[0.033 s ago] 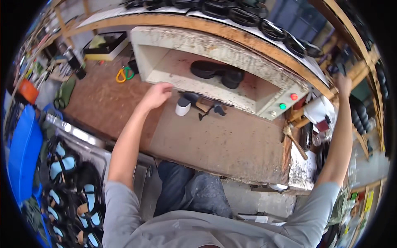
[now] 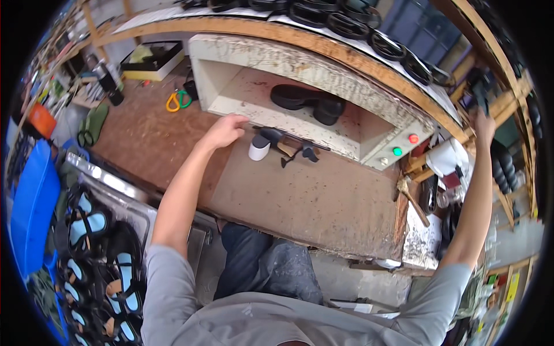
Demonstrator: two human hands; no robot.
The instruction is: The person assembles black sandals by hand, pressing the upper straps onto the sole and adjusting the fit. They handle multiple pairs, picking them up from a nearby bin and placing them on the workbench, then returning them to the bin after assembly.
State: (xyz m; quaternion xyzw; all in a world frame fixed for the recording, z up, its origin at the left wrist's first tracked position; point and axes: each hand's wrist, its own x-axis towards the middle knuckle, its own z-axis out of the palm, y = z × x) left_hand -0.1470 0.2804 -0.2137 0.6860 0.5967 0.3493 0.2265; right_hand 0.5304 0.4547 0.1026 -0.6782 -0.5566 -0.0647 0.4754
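The whole scene, my table (image 2: 288, 202) included, sits slightly right of where the earlier frame had it. At its far side the white box (image 2: 259, 49) stands open toward me, a black sole (image 2: 291, 98) inside. Above it runs a wooden shelf (image 2: 277, 30) of black shoes (image 2: 349, 26); near left are a blue tub (image 2: 34, 207) and sandals (image 2: 86, 228). The shelf's timbers crowd my right hand (image 2: 485, 127), far right at the end of my stretched arm. Its fingers close on the lower end of a dark piece (image 2: 480, 95), which shows more fully above them now than before. My left hand (image 2: 228, 130) is empty, loosely curled at the box's left corner, much as before. Just beside it are black straps (image 2: 309, 153) and a short white piece (image 2: 259, 150).
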